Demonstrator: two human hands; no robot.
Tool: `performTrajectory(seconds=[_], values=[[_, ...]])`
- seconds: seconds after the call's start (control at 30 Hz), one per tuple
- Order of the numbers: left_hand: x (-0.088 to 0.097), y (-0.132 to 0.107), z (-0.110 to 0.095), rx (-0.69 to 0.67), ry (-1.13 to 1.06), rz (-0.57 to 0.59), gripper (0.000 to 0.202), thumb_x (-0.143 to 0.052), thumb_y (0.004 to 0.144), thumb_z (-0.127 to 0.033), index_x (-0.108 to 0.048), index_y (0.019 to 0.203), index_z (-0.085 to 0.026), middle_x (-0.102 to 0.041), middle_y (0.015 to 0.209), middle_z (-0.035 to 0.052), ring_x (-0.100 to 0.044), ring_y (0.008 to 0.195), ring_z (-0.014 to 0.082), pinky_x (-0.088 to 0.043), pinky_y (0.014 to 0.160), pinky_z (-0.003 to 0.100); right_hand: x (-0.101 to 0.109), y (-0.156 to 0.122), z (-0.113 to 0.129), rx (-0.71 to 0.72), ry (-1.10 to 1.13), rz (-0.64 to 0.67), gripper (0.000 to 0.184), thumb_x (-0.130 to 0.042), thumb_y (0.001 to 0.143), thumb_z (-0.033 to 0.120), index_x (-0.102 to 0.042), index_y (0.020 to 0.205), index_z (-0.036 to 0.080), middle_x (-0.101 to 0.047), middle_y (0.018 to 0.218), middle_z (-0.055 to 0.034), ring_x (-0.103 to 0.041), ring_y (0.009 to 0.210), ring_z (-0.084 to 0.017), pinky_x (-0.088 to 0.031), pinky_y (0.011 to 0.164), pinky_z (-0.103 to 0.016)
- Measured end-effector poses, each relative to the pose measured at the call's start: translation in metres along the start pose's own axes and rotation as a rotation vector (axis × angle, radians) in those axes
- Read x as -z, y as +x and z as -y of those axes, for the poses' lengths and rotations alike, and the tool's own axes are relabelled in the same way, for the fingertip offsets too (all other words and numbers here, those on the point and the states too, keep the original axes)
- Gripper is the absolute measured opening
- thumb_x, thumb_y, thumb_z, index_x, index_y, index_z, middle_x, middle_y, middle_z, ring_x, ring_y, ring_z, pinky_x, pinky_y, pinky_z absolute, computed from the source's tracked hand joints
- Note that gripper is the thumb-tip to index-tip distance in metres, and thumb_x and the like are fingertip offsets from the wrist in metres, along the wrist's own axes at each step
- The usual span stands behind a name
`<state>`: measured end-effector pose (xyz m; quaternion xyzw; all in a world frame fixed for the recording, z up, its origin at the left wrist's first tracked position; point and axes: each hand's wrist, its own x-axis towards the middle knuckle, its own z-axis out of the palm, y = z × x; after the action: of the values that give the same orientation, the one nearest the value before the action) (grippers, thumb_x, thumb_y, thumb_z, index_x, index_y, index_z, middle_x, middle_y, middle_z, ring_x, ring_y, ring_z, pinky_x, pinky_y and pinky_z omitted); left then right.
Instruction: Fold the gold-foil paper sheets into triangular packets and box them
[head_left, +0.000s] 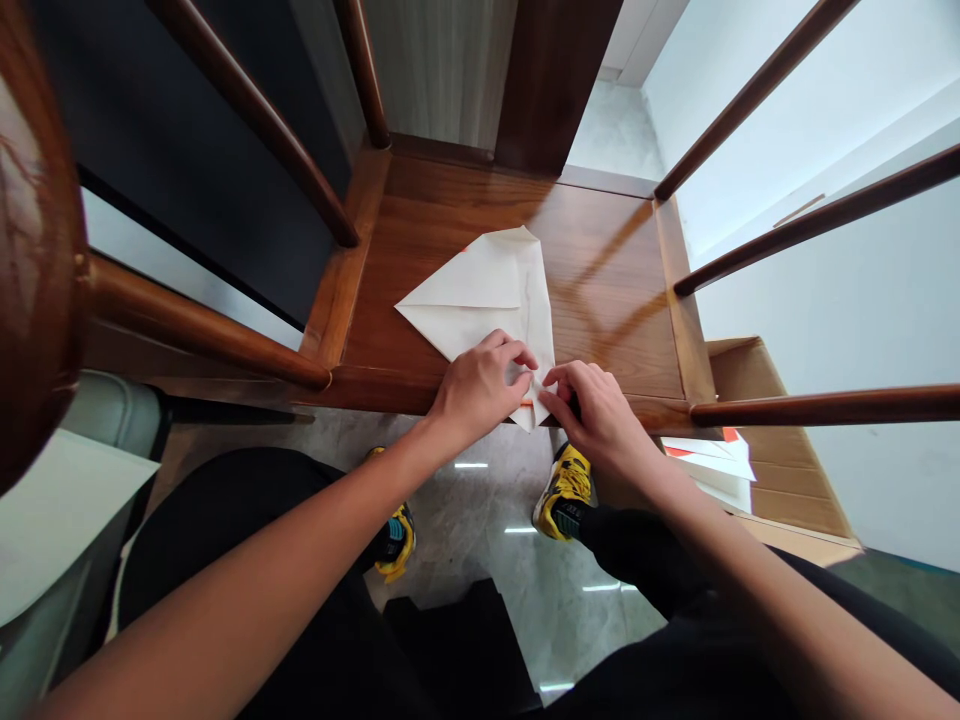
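Observation:
A folded sheet of white paper [487,295] lies on a brown wooden step [600,290], one corner hanging over the front edge. My left hand [480,385] rests on the near part of the sheet with its fingertips pinching the paper close to that corner. My right hand [592,410] meets it from the right and pinches the same corner, where a little orange shows between the fingers. Both hands are closed on the paper.
Wooden railing bars [255,110] cross on the left and more bars [817,215] on the right. A cardboard box [780,470] holding white and orange sheets [712,460] stands at the right. Below are a grey glossy floor [487,540] and my yellow shoes [562,490].

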<state>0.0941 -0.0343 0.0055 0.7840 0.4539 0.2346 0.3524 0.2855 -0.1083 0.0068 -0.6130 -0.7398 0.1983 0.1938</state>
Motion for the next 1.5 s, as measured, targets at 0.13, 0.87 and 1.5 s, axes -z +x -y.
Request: performTrajectory(seconds=[0.13, 0.87, 1.5], values=[[0.003, -0.001, 0.002, -0.071, -0.029, 0.047, 0.019, -0.065, 0.09, -0.009, -0.076, 0.097, -0.023, -0.07, 0.109, -0.0015, -0.061, 0.068, 0.0087, -0.051, 0.071, 0.027, 0.001, -0.002, 0.0, 0.034, -0.036, 0.028, 0.013, -0.058, 0.105, 0.036, -0.058, 0.111, 0.024, -0.058, 0.088, -0.0021, -0.054, 0.087, -0.023, -0.038, 0.081, -0.037], [0.022, -0.046, 0.026, -0.592, 0.563, 0.226, 0.061, -0.046, 0.11, -0.039, -0.032, 0.166, -0.021, -0.04, 0.17, 0.0076, -0.044, 0.148, 0.0284, -0.031, 0.123, 0.048, 0.004, 0.007, -0.007, -0.193, 0.379, -0.029, 0.031, -0.085, 0.083, 0.046, -0.064, 0.084, 0.023, -0.061, 0.074, 0.0028, -0.049, 0.066, -0.014, -0.04, 0.062, -0.03], [0.014, -0.042, 0.032, -0.654, 0.655, 0.267, 0.064, -0.04, 0.11, -0.023, -0.018, 0.17, -0.016, -0.022, 0.177, 0.0079, -0.018, 0.164, 0.0193, -0.019, 0.135, 0.046, 0.017, -0.004, -0.017, 0.213, 0.216, 0.009, 0.015, -0.073, 0.097, 0.03, -0.08, 0.109, 0.031, -0.075, 0.107, -0.0063, -0.067, 0.102, -0.026, -0.06, 0.091, -0.047]])
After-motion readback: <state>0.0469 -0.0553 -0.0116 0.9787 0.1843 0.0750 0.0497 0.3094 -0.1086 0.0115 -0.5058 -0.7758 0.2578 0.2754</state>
